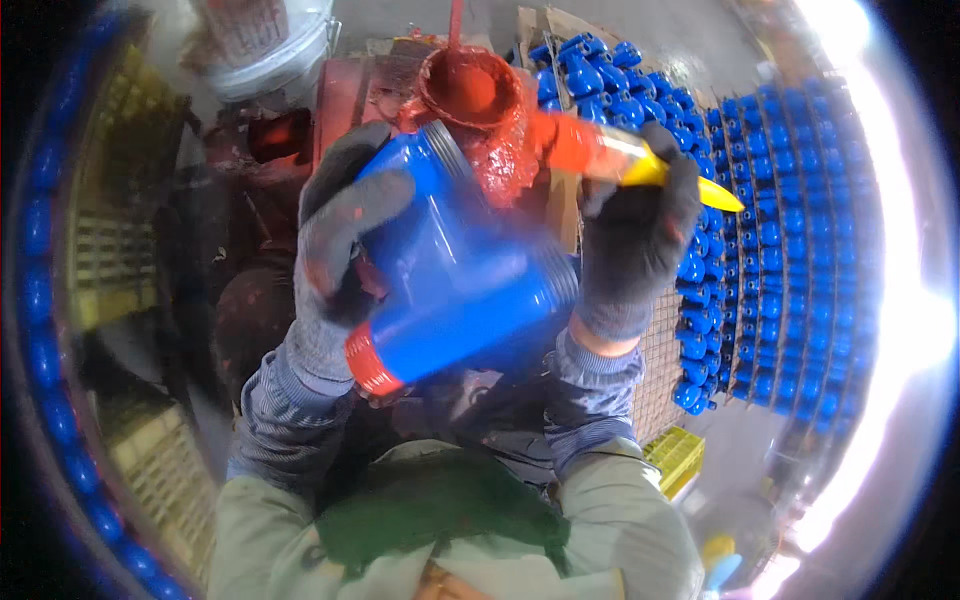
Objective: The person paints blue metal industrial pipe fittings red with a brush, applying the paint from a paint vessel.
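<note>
Fingers (365, 200) of the left hand (335, 260), in a grey knit glove smeared with red, wrap around a glossy blue tee-shaped pipe fitting (455, 280) held in front of the chest; its threaded lower-left end is coated red. The right hand (635, 235), in a dark knit glove, is closed on a yellow-handled brush (625, 160), its head thick with red paint. Just beyond stands a paint-caked round can (472, 88) of red paint. Rows of similar blue fittings (780, 230) lie at the right.
</note>
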